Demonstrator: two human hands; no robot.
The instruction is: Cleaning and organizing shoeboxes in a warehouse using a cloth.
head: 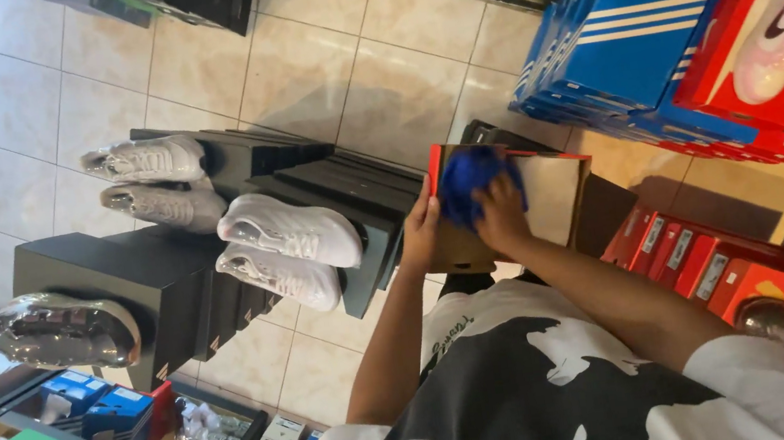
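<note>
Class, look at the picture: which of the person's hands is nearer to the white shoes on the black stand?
The left. The left hand grips the edge of the shoebox nearest the white shoes. The right hand, pressing a blue cloth into the box, is farther away.

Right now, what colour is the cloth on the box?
Blue; the cloth shows best in the head view.

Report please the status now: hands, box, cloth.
Left hand grips shoe box edge. Right hand presses blue cloth into it. Nothing blocking.
</note>
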